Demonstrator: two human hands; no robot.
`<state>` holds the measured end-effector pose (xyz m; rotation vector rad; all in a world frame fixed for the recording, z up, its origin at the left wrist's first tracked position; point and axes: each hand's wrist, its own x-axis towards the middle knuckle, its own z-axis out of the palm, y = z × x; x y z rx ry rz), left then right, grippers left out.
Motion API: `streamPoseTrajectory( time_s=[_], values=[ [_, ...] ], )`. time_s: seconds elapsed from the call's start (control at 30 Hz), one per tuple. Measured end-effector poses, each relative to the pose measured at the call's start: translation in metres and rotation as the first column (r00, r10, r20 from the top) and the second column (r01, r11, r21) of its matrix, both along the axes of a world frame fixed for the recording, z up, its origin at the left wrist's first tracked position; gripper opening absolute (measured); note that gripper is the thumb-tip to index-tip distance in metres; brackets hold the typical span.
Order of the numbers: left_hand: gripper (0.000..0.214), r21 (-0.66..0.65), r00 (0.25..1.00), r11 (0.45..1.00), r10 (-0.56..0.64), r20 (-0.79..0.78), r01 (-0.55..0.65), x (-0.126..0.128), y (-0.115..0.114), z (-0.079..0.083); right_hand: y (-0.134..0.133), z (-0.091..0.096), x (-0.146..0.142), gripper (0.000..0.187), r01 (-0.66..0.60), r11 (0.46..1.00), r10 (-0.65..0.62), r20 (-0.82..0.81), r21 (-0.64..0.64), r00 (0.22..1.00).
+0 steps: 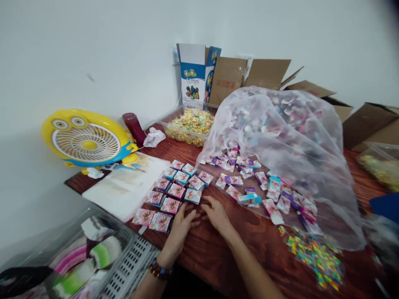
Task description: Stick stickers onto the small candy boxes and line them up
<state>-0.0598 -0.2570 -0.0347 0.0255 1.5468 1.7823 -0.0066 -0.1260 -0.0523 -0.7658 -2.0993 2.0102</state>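
Small printed boxes (176, 190) with pink, purple and blue edges lie in close rows on the wooden table. My left hand (181, 224), with a beaded bracelet on its wrist, rests at the lower right of these rows, fingers apart and nothing visible in them. Just to its right, my right hand (215, 212) has its fingers loosely bent below the nearest blue-edged box (193, 195); no held thing shows. Further right, a loose heap of similar boxes (247, 198) spills from a large translucent bag (330, 174).
A yellow fan (89, 145) stands at the left behind a white sheet (120, 187). At the back are a clear bin (190, 124) of colourful small pieces and cartons (229, 79). More pieces (314, 253) lie front right. A grey crate (126, 259) sits lower left.
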Motion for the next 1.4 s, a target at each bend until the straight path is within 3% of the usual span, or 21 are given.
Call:
streamPoseTrajectory(
  time_s=[0.2, 0.33, 0.5, 0.73, 0.8, 0.87, 1.03, 1.17, 1.23, 1.4],
  values=[
    [0.065, 0.001, 0.998, 0.999, 0.036, -0.056, -0.036, 0.007, -0.004, -0.005, 0.005, -0.004, -0.002, 0.035, -0.053, 0.999, 0.053, -0.028, -0.004, 0.998],
    [0.056, -0.085, 0.951, 0.996, -0.007, -0.309, -0.020, 0.022, -0.015, -0.019, 0.012, -0.013, 0.001, 0.039, 0.059, 0.996, -0.059, 0.013, -0.061, 0.998],
    [0.031, -0.279, 0.714, 0.959, -0.229, -0.662, 0.048, 0.038, -0.028, -0.032, 0.012, -0.014, 0.030, 0.035, 0.153, 0.985, -0.153, -0.006, -0.080, 0.988],
    [0.032, -0.322, 0.327, 0.941, -0.338, -0.883, 0.103, 0.035, -0.027, -0.050, -0.006, -0.019, 0.100, 0.032, 0.362, 0.915, -0.375, -0.047, -0.177, 0.926],
    [0.033, -0.351, 0.273, 0.929, -0.370, -0.888, 0.118, 0.034, -0.025, -0.048, -0.007, -0.018, 0.119, 0.032, 0.382, 0.909, -0.394, -0.044, -0.164, 0.918],
    [0.035, -0.382, 0.273, 0.913, -0.408, -0.871, 0.145, 0.033, -0.020, -0.043, -0.001, -0.016, 0.137, 0.033, 0.429, 0.894, -0.437, -0.039, -0.130, 0.898],
    [0.036, -0.441, 0.361, 0.840, -0.536, -0.763, 0.315, 0.037, 0.019, -0.021, 0.033, -0.009, 0.178, 0.034, 0.594, 0.804, -0.592, -0.058, 0.019, 0.804],
    [0.034, -0.412, 0.311, 0.788, -0.576, -0.756, 0.457, 0.046, 0.068, -0.012, 0.063, 0.000, 0.212, 0.032, 0.656, 0.733, -0.655, -0.073, 0.179, 0.752],
    [0.033, -0.402, 0.261, 0.771, -0.573, -0.777, 0.495, 0.050, 0.090, -0.012, 0.077, 0.006, 0.230, 0.029, 0.710, 0.656, -0.713, -0.098, 0.256, 0.694],
    [0.039, -0.409, 0.156, 0.742, -0.560, -0.814, 0.531, 0.045, 0.136, -0.010, 0.113, 0.023, 0.270, 0.030, 0.785, 0.394, -0.828, -0.187, 0.478, 0.529]
  ],
)
